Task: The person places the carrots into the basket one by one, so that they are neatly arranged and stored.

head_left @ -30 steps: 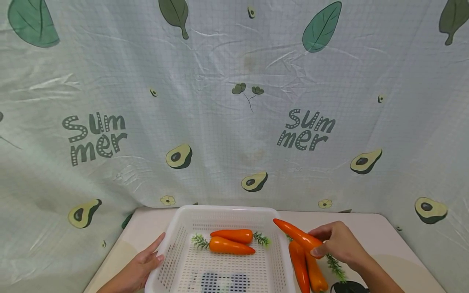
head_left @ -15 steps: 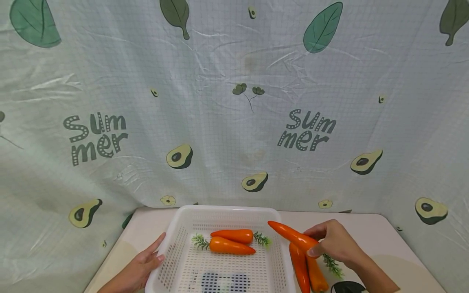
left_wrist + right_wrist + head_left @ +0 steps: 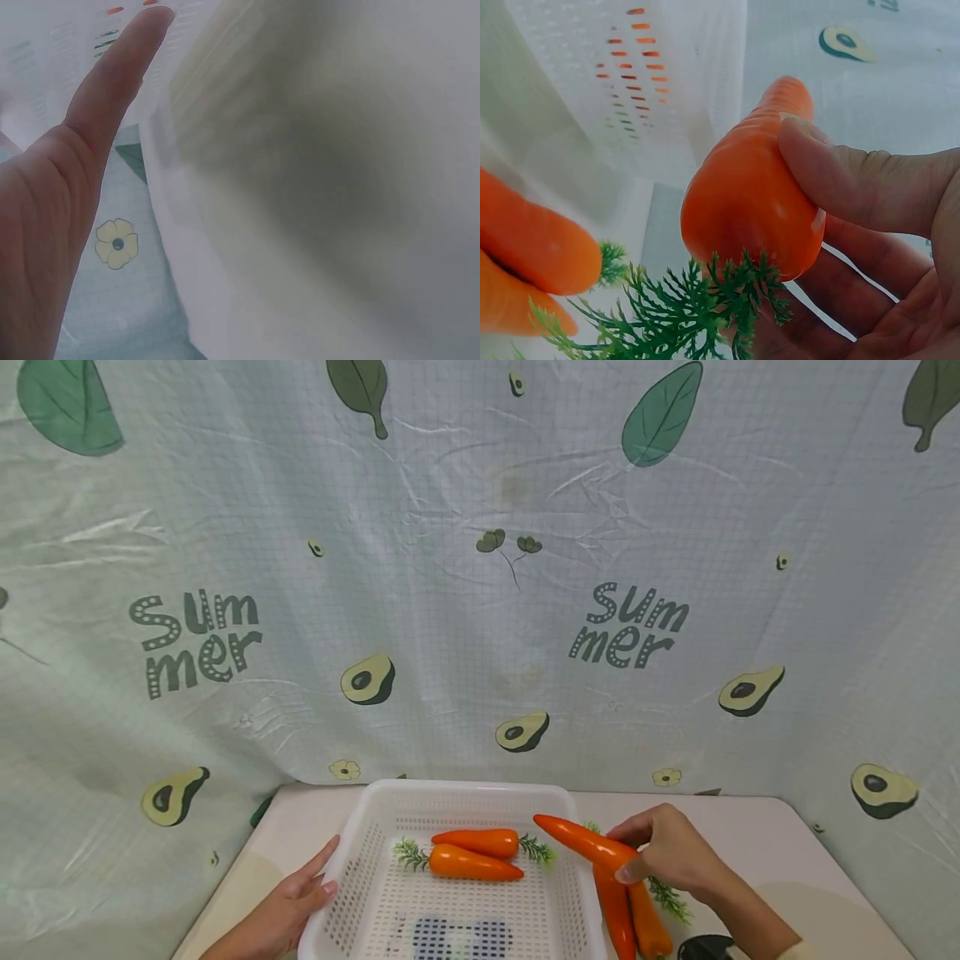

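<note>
In the head view my right hand (image 3: 663,852) holds an orange carrot (image 3: 581,839) by its thick leafy end, thumb on one side and fingers on the other. The carrot's tip reaches over the right rim of a white perforated plastic basket (image 3: 450,789). In the right wrist view the thumb lies on the carrot (image 3: 742,195), and its green leaves hang below. My left hand (image 3: 288,902) touches the basket's left side with fingers fairly straight; the left wrist view shows one straight finger against the wall. Two carrots (image 3: 476,863) lie inside the basket, leaves pointing opposite ways.
Two more carrots (image 3: 647,922) lie on the table just right of the basket, partly under the held one. A dark rounded object (image 3: 703,947) sits at the bottom edge, its kind unclear. A curtain (image 3: 450,610) printed with avocados hangs behind the pale table (image 3: 735,827).
My right hand has moved left with the carrot, bringing its tip from beside the basket's right rim to over it. The left hand and basket look unmoved.
</note>
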A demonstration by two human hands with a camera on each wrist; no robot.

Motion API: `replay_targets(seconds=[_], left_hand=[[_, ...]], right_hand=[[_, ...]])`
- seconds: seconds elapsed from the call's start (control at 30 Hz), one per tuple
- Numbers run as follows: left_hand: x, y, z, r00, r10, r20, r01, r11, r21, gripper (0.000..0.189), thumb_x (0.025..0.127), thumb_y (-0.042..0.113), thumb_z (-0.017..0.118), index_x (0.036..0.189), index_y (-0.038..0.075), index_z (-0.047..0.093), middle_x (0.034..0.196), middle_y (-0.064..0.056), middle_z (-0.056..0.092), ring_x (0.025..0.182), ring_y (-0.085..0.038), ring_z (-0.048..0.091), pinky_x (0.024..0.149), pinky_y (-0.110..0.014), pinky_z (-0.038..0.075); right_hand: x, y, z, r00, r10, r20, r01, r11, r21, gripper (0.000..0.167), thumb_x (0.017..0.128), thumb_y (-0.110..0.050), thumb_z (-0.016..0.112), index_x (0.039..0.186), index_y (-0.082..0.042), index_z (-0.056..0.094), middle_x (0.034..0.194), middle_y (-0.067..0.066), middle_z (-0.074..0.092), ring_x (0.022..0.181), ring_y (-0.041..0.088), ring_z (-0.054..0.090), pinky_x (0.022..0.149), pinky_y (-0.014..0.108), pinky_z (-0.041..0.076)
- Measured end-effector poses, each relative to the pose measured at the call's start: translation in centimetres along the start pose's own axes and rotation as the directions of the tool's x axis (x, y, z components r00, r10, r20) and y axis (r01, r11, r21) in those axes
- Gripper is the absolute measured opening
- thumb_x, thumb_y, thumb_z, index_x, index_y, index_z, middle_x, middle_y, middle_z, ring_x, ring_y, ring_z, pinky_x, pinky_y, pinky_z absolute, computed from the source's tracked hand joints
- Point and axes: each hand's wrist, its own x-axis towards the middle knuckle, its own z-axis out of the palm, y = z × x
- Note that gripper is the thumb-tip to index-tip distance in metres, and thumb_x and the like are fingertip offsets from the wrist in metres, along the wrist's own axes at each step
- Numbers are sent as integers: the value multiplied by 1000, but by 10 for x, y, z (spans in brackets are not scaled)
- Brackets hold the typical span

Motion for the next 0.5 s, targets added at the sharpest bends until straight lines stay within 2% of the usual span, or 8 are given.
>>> replay_targets(seconds=[0.27, 0.5], left_hand=[[-1, -5, -2, 999, 29, 40, -28, 999, -15, 85, 113, 31, 46, 159, 13, -24, 166, -41, 5, 126, -25, 59, 101, -59, 56], [1, 0, -1, 1000, 8, 16, -8, 1000, 0, 85, 113, 31, 45, 160, 12, -24, 165, -41, -2, 132, -32, 58, 101, -62, 54]], right_hand=[[3, -7, 4, 996, -76, 40, 77, 997, -10, 43, 63, 6, 87, 105, -1, 81, 94, 7, 79, 82, 23, 68, 75, 39, 63], [6, -12, 10, 995, -91, 44, 92, 996, -18, 44, 62, 6, 89, 106, 0, 81, 95, 7, 80, 82, 22, 69, 77, 42, 64]])
